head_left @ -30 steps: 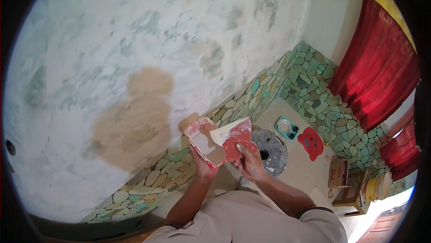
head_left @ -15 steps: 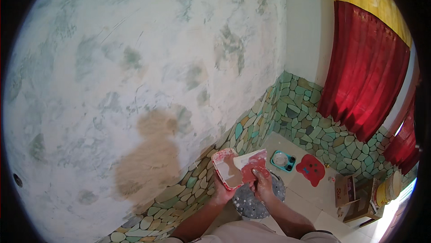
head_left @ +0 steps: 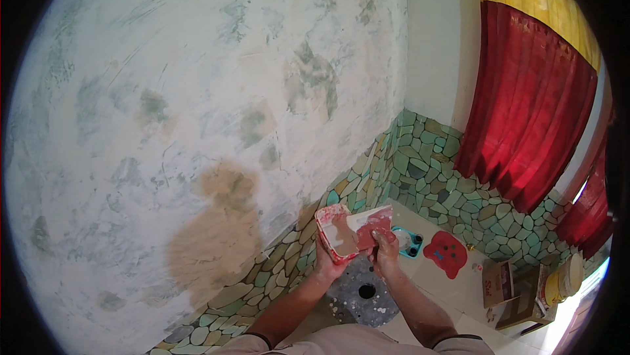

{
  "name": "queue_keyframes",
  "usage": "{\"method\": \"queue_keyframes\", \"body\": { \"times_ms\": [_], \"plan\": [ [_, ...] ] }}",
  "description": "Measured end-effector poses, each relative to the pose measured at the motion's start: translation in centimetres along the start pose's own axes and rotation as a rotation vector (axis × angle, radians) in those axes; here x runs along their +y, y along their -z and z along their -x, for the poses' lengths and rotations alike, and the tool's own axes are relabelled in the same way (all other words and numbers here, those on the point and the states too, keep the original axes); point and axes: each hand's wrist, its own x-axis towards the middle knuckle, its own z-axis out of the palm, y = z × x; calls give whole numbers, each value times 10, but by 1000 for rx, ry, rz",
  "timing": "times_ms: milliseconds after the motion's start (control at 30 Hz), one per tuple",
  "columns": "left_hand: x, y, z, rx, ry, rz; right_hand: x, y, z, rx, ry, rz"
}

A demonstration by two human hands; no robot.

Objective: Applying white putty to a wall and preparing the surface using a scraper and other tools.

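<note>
In my left hand [head_left: 326, 264] is a small red-rimmed tray [head_left: 321, 225], its inside smeared white and holding wet grey-brown putty [head_left: 342, 238]. The fingers wrap its near side from below. My right hand [head_left: 386, 254] grips a wide red putty spreader [head_left: 372, 225] coated with white filler. Its left edge overlaps the tray's right side; whether it touches the putty I cannot tell. Ahead and to the left stands the wall [head_left: 197, 46], covered in patchy white filler with grey-green spots and my shadow on it.
Below my hands is a grey speckled stool top [head_left: 359, 312] with a dark hole. A turquoise tray [head_left: 412, 240], a red bear-shaped mat [head_left: 446, 254], a cardboard box [head_left: 497, 286] and a yellow bucket [head_left: 556, 289] are on the right. Green stone cladding [head_left: 433, 158] runs below a red curtain [head_left: 531, 99].
My view has shifted, so the wall patches and floor things sit further left. The tray has turned and tilted slightly; the spreader has risen a little, and both stay in my hands.
</note>
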Motion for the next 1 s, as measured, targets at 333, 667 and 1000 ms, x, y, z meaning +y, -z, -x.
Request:
{"method": "queue_keyframes", "body": {
  "times_ms": [333, 667, 1000],
  "plan": [
    [36, -20, -51, -57, -110, -23, -32, -57, -65, -64, 77, 45],
    [33, -42, -1, -190, -109, 71, -228, -280, -175, -242, 1009, 456],
    [50, -16, 41, -34, -182, 98, -166, -361, -19, -506, 1207, 1472]
  ]
}}
